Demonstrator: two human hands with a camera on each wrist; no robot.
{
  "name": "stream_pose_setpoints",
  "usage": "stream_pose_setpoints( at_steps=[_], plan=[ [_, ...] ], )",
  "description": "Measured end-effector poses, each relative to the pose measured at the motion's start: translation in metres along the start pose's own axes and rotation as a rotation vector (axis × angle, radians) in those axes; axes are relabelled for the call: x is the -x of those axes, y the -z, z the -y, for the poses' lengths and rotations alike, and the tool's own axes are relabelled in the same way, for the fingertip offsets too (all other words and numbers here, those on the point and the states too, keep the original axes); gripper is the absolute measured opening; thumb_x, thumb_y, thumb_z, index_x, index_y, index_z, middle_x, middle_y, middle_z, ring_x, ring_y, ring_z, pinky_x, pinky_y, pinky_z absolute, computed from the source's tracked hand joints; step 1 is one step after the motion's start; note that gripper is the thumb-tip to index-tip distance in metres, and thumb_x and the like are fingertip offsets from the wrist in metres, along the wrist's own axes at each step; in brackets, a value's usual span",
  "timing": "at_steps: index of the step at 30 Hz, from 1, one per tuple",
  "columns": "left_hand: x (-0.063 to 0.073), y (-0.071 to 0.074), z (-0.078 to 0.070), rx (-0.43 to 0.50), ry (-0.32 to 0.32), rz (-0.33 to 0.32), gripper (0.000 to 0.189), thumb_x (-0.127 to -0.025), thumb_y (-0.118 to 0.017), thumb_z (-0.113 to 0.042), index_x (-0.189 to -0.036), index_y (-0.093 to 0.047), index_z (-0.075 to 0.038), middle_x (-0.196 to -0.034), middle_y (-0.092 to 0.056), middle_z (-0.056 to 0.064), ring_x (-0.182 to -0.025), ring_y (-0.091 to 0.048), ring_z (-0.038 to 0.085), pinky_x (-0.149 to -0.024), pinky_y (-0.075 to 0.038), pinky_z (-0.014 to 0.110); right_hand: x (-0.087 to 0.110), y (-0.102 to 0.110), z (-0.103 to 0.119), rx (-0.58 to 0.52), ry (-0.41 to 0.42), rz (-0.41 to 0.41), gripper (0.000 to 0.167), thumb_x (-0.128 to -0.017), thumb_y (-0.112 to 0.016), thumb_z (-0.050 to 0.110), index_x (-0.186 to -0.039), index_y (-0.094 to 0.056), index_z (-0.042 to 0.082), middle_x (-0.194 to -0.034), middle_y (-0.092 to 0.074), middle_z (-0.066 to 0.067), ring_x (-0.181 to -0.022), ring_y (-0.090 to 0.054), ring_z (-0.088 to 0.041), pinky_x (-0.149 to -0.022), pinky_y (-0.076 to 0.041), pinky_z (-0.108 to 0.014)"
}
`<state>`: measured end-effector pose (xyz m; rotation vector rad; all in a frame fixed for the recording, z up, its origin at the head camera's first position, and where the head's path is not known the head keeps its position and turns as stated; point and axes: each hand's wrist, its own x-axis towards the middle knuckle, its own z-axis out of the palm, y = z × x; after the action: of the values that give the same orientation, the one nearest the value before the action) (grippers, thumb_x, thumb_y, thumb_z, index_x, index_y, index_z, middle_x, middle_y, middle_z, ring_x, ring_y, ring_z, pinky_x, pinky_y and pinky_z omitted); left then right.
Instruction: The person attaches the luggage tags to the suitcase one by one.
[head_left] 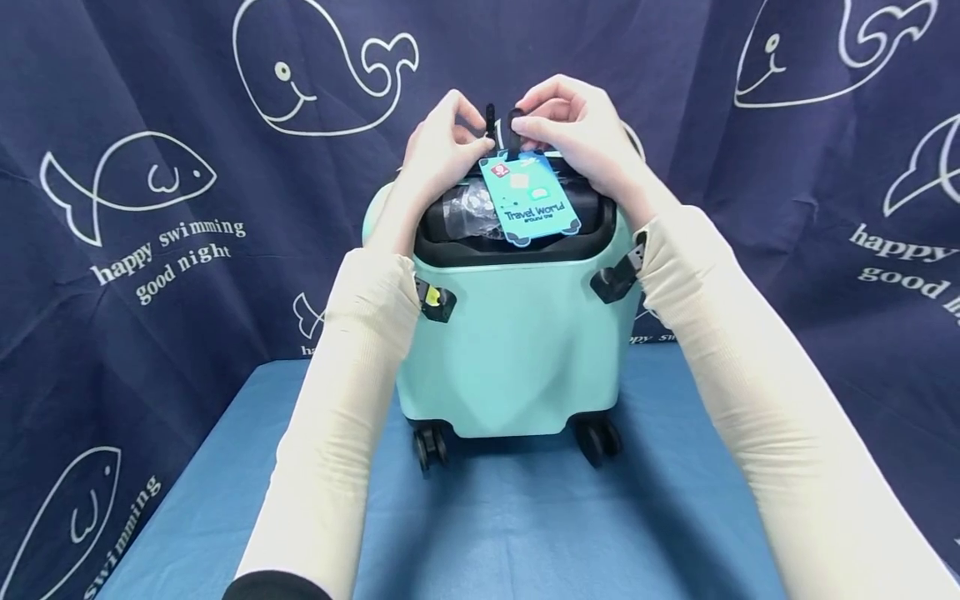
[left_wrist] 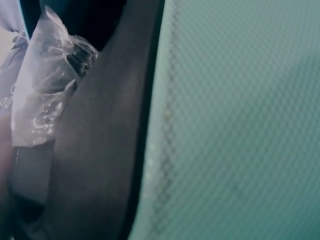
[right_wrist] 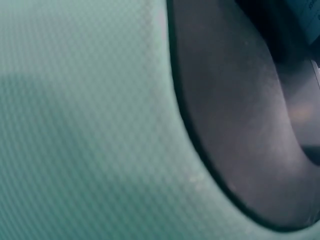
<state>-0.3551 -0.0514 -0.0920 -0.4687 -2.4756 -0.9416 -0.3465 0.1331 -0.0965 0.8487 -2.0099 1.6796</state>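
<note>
A mint-green suitcase (head_left: 517,342) stands upright with a black panel and handle on top. Over that panel lies a blue luggage tag (head_left: 534,208) printed "Travel World", its black strap (head_left: 514,137) rising from the upper edge. My right hand (head_left: 581,129) pinches one part of this strap between thumb and fingers. On the other side, my left hand (head_left: 444,148) pinches the strap's other upright end. Clear plastic wrap (left_wrist: 40,90) covers part of the black handle, close up in the left wrist view. Neither wrist view shows the fingers at the strap.
The suitcase's black wheels (head_left: 596,437) rest on a blue-covered table (head_left: 480,533). Behind hangs a navy curtain (head_left: 172,75) with white whale and fish drawings. Small black wrist devices (head_left: 435,300) sit at both cuffs, close to the suitcase front.
</note>
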Motion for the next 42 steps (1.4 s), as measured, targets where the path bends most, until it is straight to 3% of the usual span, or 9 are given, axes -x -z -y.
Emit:
stream_pose_setpoints(
  at_steps=[15,31,42],
  plan=[
    [0.0015,0.0004,0.0006,-0.053,-0.035,0.025,0.018,-0.091,-0.06,-0.029,-0.107,-0.06,-0.022,-0.093,-0.071,-0.002,-0.091,-0.062,0.004,-0.089,-0.039,0.026,0.0002,-0.0011,-0.0014,0.048,-0.039,0.014,0.015,-0.083,-0.071,0.011,-0.097,-0.068,0.01,-0.078,-0.068,0.002,-0.07,-0.063,-0.012,-0.07,-0.047,-0.021],
    [0.0022,0.0003,-0.0024,-0.053,-0.047,0.032,0.019,-0.092,-0.06,-0.03,-0.109,-0.061,-0.022,-0.097,-0.071,0.0,-0.093,-0.063,0.005,-0.092,-0.038,0.025,-0.002,-0.0003,0.0029,0.039,-0.093,-0.007,0.022,-0.083,-0.07,0.01,-0.104,-0.069,0.003,-0.077,-0.069,0.005,-0.067,-0.063,-0.009,-0.067,-0.048,-0.017],
    [0.0016,-0.0017,-0.0008,0.039,-0.046,0.024,0.016,-0.089,-0.064,-0.031,-0.103,-0.065,-0.024,-0.091,-0.071,-0.001,-0.088,-0.062,0.007,-0.087,-0.038,0.024,0.0008,-0.0002,0.0033,0.061,-0.067,-0.031,0.025,-0.081,-0.073,0.012,-0.104,-0.071,0.001,-0.075,-0.069,0.006,-0.064,-0.062,-0.008,-0.066,-0.048,-0.018]
  ],
)
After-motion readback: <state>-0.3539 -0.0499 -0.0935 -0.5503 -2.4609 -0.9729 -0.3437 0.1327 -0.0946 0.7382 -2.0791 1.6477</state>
